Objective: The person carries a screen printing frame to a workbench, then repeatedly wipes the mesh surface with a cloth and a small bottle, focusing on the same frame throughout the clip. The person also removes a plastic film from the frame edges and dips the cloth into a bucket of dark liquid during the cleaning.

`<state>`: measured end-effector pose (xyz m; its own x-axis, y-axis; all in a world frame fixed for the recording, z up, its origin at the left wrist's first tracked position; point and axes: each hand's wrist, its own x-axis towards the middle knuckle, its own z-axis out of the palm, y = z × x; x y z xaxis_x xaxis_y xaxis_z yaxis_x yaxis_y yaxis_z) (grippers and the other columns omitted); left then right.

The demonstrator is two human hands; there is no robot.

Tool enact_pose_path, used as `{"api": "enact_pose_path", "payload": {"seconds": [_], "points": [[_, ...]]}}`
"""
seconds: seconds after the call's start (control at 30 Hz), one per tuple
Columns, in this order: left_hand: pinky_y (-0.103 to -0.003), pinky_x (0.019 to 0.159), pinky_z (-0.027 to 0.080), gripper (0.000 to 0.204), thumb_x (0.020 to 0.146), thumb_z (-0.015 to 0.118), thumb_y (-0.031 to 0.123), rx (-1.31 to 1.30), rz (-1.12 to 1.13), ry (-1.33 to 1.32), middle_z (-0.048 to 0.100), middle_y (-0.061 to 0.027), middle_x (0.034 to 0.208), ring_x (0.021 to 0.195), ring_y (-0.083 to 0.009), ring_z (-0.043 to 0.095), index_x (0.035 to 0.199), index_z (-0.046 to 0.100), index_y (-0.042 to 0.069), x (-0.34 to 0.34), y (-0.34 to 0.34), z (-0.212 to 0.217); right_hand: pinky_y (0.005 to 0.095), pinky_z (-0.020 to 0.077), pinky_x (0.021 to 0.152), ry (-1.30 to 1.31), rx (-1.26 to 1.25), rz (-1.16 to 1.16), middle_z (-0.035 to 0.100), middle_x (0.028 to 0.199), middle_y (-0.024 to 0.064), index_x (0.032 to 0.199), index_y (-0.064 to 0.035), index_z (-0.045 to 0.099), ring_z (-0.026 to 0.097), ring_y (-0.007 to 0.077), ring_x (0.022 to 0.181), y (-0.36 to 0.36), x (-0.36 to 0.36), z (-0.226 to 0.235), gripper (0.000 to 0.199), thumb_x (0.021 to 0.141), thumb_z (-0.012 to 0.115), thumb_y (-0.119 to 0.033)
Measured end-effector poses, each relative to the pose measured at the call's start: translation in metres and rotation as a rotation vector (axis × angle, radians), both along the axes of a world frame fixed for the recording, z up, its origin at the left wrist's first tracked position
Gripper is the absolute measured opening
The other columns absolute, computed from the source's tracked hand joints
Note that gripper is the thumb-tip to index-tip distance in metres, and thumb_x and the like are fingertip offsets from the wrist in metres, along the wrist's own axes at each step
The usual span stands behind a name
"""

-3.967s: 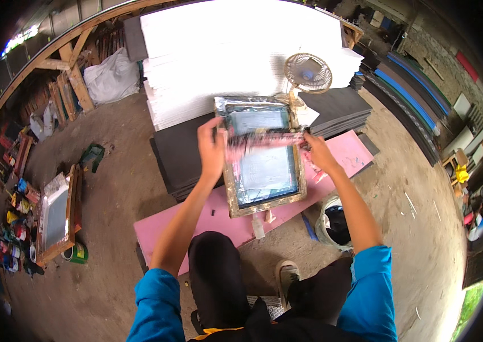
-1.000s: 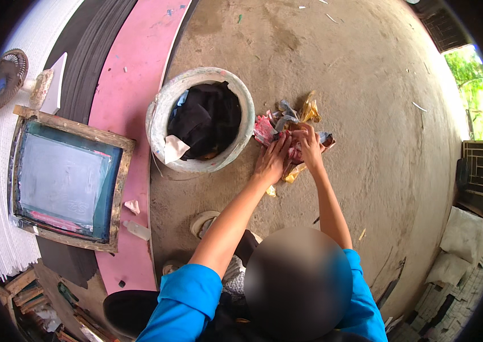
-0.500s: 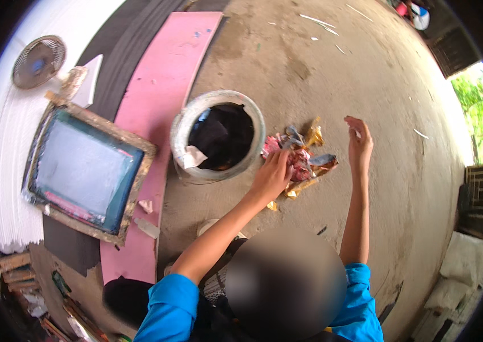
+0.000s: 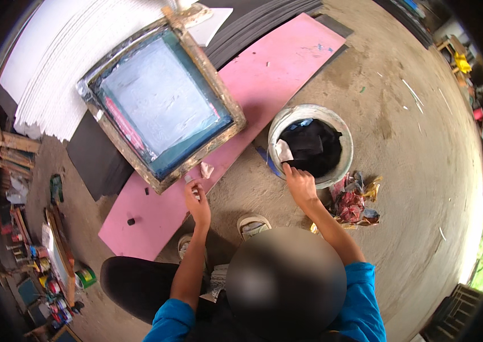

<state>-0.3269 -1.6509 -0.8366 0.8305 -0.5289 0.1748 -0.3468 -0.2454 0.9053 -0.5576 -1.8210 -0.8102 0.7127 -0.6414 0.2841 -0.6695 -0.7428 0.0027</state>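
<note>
My left hand (image 4: 198, 205) is closed on a small translucent bottle (image 4: 189, 178) at the near edge of a pink board (image 4: 253, 80); its fingers cover most of it. My right hand (image 4: 302, 187) reaches over the near-left rim of a paint-smeared white bucket (image 4: 348, 142). Its fingers are bent together beside the black cloth (image 4: 315, 145) inside, and whatever they pinch is hidden. A whitish scrap (image 4: 283, 150) lies on the cloth. Close to my left hand are a crumpled pale scrap (image 4: 206, 169) and a wooden screen-printing frame (image 4: 227, 137) with a whitish mesh.
Crumpled red and gold wrappers (image 4: 351, 205) lie on the concrete floor right of the bucket. Stacked white sheets (image 4: 53, 74) stand at far left. A small black cap (image 4: 131, 222) sits on the pink board. Paint cans (image 4: 53, 285) and wooden pieces fill the lower left.
The view has turned left. My left hand has left the wrappers and closed on the bottle that lay on the board. My right hand has moved from mid-air to the bucket's rim.
</note>
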Motion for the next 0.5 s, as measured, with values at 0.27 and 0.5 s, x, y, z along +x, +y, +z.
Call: {"api": "enact_pose_path", "payload": {"seconds": [0.27,0.5], "points": [[-0.037,0.081,0.037,0.017,0.081,0.055,-0.001,0.104,0.029,-0.185,0.055,-0.0097,0.092,0.091,-0.0287,0.049,0.097,0.057,0.006,0.004,-0.004,-0.016,0.0291,0.0526,0.050,0.112,0.045,-0.185,0.061,0.070,0.0047,0.101,-0.0063,0.050,0.065,0.0193,0.058,-0.049,0.038,-0.012,0.024,0.078,0.058,-0.007],[-0.042,0.086,0.035,0.018,0.080,0.058,0.002,0.181,0.096,-0.251,0.053,-0.0117,0.098,0.096,-0.0313,0.046,0.098,0.057,0.006,0.004,0.002,-0.017,0.0374,0.0552,0.064,0.212,0.234,-0.322,0.061,0.092,0.0123,0.118,-0.0048,0.043,0.065,0.0264,0.080,-0.052,0.059,0.014,0.048,0.078,0.066,-0.019]]}}
